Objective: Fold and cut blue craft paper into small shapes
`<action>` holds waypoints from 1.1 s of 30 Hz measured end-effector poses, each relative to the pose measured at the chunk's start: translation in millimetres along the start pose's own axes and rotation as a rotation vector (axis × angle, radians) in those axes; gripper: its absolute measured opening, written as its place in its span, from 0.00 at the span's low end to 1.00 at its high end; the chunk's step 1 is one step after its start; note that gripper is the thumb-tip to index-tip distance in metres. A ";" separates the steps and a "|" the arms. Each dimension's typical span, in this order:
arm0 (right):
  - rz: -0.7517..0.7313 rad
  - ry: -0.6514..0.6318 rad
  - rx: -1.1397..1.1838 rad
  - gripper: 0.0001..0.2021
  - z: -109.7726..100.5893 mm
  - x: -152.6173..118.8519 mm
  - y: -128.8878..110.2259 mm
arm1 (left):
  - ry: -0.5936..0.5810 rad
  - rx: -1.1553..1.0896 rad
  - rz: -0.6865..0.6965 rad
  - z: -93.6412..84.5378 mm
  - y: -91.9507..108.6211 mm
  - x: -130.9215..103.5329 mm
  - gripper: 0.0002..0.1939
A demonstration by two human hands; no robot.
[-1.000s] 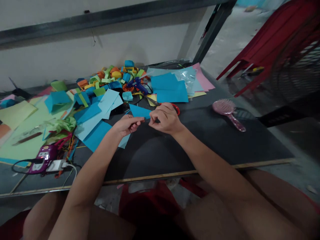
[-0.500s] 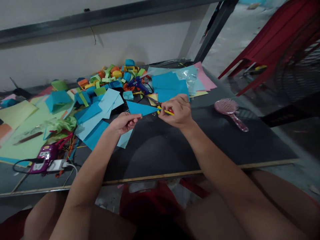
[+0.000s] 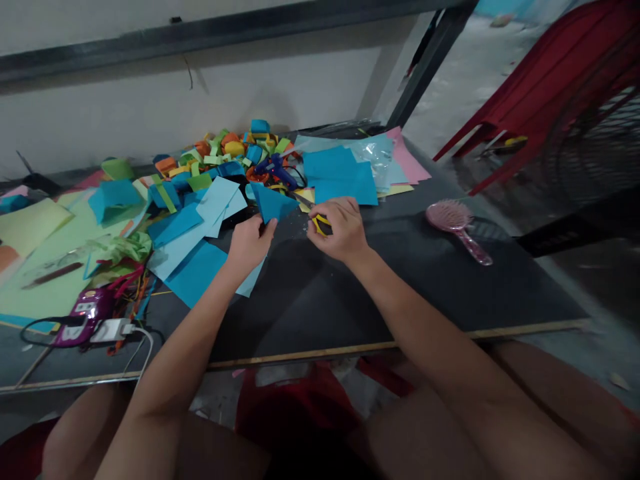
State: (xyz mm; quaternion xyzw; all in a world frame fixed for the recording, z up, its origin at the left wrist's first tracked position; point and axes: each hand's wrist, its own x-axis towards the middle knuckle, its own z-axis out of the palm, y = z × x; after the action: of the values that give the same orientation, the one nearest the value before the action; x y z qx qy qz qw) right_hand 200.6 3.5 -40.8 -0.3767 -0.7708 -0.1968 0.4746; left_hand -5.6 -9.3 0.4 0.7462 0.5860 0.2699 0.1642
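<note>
A folded blue paper triangle [image 3: 273,203] is pinched at its lower left between the thumb and fingers of my left hand [image 3: 251,243]. My right hand [image 3: 341,229] is closed around the yellow-handled scissors [image 3: 323,225], whose blades point left beside the tip of the triangle. Whether the blades touch the paper is too small to tell. Below and left of the paper, light blue and darker blue sheets [image 3: 200,272] lie on the dark table [image 3: 320,293].
Behind my hands are a pile of coloured paper pieces [image 3: 220,157], a blue glue gun [image 3: 280,171] and blue sheets [image 3: 345,175]. A pink hairbrush [image 3: 457,227] lies right. At left sit a purple power strip [image 3: 90,313] and green sheets [image 3: 35,267]. A red chair [image 3: 535,100] stands beyond.
My left hand has turned and tilted the blue triangle more upright. My right hand has shifted slightly left and down, and now grips the scissors with the blades towards the paper.
</note>
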 end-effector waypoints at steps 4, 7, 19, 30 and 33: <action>-0.020 0.057 0.028 0.10 -0.2 0.3 -9.5 | 0.086 0.389 0.127 2.7 6.6 -7.0 0.14; -0.121 0.069 -0.006 0.15 -1.1 -0.5 -11.3 | 0.089 0.556 0.181 8.1 12.3 -12.8 0.14; 0.015 0.029 -0.096 0.05 0.1 -4.5 -3.0 | 0.369 0.544 0.554 17.5 -5.7 -10.6 0.13; 0.039 0.053 0.002 0.10 -2.6 3.6 -7.9 | 0.612 0.454 0.881 13.5 -19.9 -2.5 0.05; 0.010 0.042 0.048 0.11 0.3 2.4 -13.7 | 0.661 0.576 0.890 15.8 -14.4 -4.9 0.11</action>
State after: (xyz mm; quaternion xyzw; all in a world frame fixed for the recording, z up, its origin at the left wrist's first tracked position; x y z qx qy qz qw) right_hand 189.3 -4.1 -38.0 -0.3649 -0.7632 -0.1839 0.5006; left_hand -8.3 -9.1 -21.3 0.8102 0.2883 0.3603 -0.3615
